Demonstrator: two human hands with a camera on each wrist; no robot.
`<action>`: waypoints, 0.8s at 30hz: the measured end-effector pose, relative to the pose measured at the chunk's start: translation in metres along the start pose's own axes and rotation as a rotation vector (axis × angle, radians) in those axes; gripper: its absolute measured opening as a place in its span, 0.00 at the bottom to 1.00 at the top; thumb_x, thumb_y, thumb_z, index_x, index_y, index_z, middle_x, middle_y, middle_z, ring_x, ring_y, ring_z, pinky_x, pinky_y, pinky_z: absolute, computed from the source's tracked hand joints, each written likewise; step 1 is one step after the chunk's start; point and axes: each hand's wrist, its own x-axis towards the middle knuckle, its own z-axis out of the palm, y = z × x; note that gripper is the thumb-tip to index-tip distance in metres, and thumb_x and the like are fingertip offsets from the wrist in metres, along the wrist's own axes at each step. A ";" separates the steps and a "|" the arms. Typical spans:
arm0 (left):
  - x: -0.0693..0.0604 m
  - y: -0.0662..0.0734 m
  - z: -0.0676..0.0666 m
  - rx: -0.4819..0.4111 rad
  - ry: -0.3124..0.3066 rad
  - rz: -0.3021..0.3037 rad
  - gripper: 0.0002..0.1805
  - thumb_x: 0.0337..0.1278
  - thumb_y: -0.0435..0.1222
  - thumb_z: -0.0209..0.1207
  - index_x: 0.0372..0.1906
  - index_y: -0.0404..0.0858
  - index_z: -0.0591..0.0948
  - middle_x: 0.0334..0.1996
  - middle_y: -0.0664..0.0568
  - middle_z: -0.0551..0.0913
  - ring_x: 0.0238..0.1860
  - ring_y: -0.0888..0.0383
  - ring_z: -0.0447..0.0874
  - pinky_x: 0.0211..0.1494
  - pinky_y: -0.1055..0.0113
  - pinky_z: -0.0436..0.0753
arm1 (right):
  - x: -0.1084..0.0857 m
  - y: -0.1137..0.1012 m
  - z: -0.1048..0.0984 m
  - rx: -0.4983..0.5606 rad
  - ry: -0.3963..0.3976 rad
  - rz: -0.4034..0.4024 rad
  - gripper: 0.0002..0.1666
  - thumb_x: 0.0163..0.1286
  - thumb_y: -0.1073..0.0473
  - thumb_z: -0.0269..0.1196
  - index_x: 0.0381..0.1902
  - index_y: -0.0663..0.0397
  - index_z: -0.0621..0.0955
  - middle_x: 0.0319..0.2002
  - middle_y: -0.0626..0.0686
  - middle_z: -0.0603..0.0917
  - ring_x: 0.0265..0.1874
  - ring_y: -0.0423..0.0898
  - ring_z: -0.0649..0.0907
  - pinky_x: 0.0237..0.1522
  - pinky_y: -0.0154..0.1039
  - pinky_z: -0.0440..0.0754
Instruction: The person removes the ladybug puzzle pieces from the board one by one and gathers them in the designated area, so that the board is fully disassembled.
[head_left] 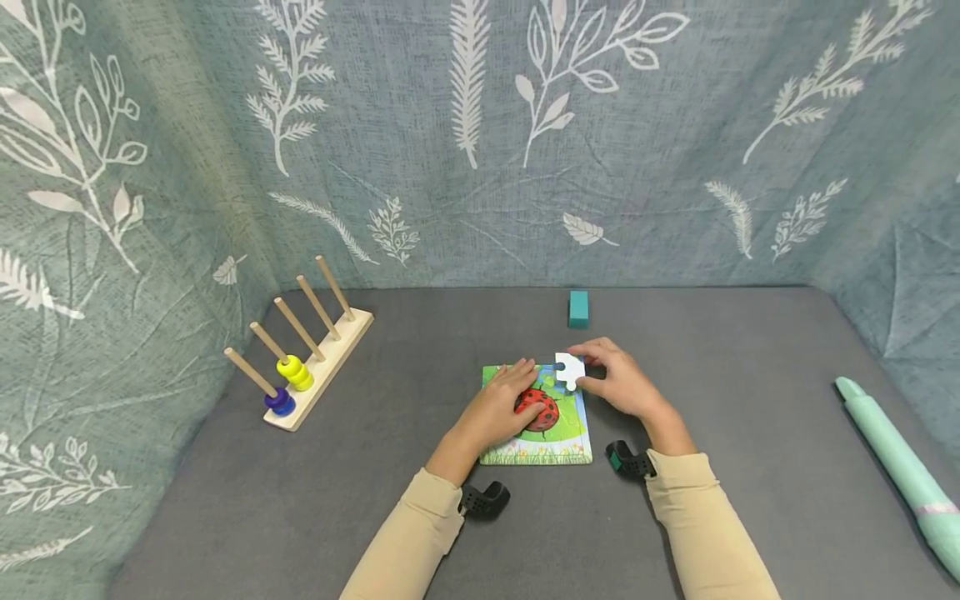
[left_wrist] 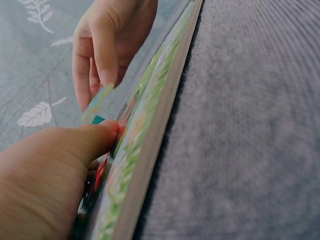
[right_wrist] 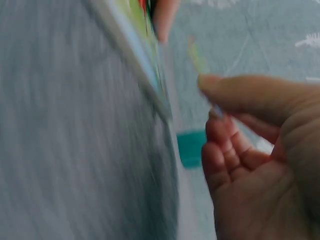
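Across a gray counter [head_left: 300,517], we are resting our left hand [head_left: 497,406], fingers extended, on a ladybug puzzle [head_left: 555,435]. Just beyond, our right hand [head_left: 621,382] is pinching a white-backed piece [head_left: 570,370] over the puzzle's far right corner. Farther off, a teal block [head_left: 578,309] is sitting near leaf-patterned cloth [head_left: 420,158].

A curtained-off play spot, kind of building unclear: leaf-print cloth [head_left: 420,108] hangs behind and either side of the ladybird puzzle [head_left: 564,429], a grey counter [head_left: 570,533] lies under it, and a wooden peg toy [head_left: 321,375] stands left of it.
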 end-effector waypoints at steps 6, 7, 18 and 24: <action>-0.002 0.002 0.001 -0.016 -0.004 -0.004 0.32 0.63 0.46 0.57 0.67 0.35 0.68 0.70 0.45 0.64 0.72 0.52 0.59 0.77 0.57 0.56 | -0.010 0.009 -0.022 -0.040 0.002 0.050 0.26 0.63 0.67 0.63 0.60 0.64 0.75 0.53 0.63 0.73 0.50 0.58 0.75 0.55 0.56 0.75; -0.002 0.002 0.002 -0.023 -0.001 -0.002 0.32 0.63 0.46 0.58 0.67 0.35 0.68 0.70 0.45 0.64 0.72 0.52 0.59 0.77 0.56 0.57 | -0.012 0.011 -0.027 -0.053 0.001 0.058 0.26 0.63 0.67 0.63 0.60 0.65 0.74 0.53 0.63 0.73 0.50 0.59 0.75 0.55 0.56 0.75; 0.000 -0.001 0.003 -0.039 0.011 -0.007 0.32 0.63 0.46 0.57 0.68 0.35 0.68 0.70 0.45 0.63 0.72 0.52 0.58 0.77 0.57 0.55 | -0.056 0.041 -0.090 -0.146 0.045 0.165 0.26 0.65 0.67 0.60 0.61 0.68 0.72 0.55 0.66 0.71 0.54 0.64 0.73 0.56 0.61 0.72; 0.001 -0.002 0.002 -0.025 0.012 0.000 0.32 0.63 0.46 0.58 0.67 0.35 0.68 0.70 0.46 0.64 0.72 0.52 0.59 0.77 0.57 0.56 | -0.081 0.059 -0.115 -0.147 0.107 0.275 0.26 0.68 0.64 0.59 0.62 0.68 0.71 0.60 0.69 0.67 0.57 0.68 0.70 0.56 0.62 0.71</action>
